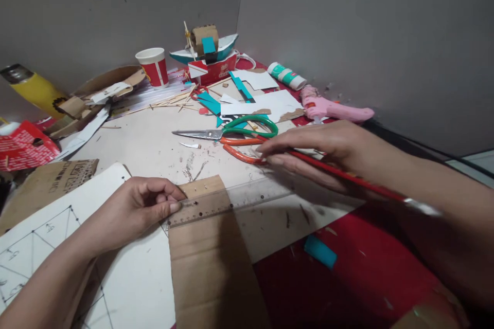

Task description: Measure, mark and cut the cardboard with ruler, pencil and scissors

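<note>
Left hand (144,203) pinching ruler (216,204), cardboard (200,267) under it. Right hand (332,145) pinching pencil (328,166); scissors (216,134) beyond ruler.

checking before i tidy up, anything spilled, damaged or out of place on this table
A teal piece lies on the red surface, apart from the teal strips beyond the scissors. The yellow bottle looks tilted, though lens distortion may explain it.
</note>
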{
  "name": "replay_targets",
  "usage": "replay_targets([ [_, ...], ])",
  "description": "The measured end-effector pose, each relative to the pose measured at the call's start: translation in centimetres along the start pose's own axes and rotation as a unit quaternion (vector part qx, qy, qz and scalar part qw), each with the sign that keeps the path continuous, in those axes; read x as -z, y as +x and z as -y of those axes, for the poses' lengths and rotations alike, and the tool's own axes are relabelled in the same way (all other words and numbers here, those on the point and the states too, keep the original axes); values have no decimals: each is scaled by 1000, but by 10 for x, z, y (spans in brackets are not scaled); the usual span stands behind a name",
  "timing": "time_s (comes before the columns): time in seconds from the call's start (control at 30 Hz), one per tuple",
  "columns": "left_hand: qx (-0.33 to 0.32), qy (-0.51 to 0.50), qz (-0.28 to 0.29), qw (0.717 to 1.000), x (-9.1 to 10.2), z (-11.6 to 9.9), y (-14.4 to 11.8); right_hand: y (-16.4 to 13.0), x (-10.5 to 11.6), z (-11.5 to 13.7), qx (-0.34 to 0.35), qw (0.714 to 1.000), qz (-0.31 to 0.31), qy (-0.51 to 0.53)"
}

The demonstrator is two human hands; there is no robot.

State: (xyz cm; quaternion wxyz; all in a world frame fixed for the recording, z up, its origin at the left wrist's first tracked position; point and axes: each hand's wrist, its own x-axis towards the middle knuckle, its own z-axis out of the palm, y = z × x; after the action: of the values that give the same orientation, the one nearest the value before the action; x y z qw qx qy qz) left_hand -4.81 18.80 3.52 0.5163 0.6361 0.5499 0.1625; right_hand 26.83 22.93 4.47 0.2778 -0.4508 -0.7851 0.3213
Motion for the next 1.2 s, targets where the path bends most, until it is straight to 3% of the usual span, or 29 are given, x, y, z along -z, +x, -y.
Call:
replay_targets([
  [0.13, -9, -2, 8, 1000, 1, 3, 0, -15, -5, 17, 4, 998, -54, 15],
  [0.23, -12, -6, 35, 999, 2, 6, 1, -29, -18, 35, -30, 990, 2, 139],
  [0.37, -20, -8, 62, 998, 3, 11, 3, -37, -46, 53, 27, 984, 83, 153],
  [0.63, -30, -1, 73, 997, 3, 14, 5, -36, -96, 39, -7, 979, 61, 193],
  [0.87, -34, -4, 66, 997, 3, 16, 5, -40, -104, 32, 32, 988, 46, 144],
  [1.2, -31, -5, 70, 997, 3, 16, 7, -37, -104, 36, 18, 989, 46, 141],
])
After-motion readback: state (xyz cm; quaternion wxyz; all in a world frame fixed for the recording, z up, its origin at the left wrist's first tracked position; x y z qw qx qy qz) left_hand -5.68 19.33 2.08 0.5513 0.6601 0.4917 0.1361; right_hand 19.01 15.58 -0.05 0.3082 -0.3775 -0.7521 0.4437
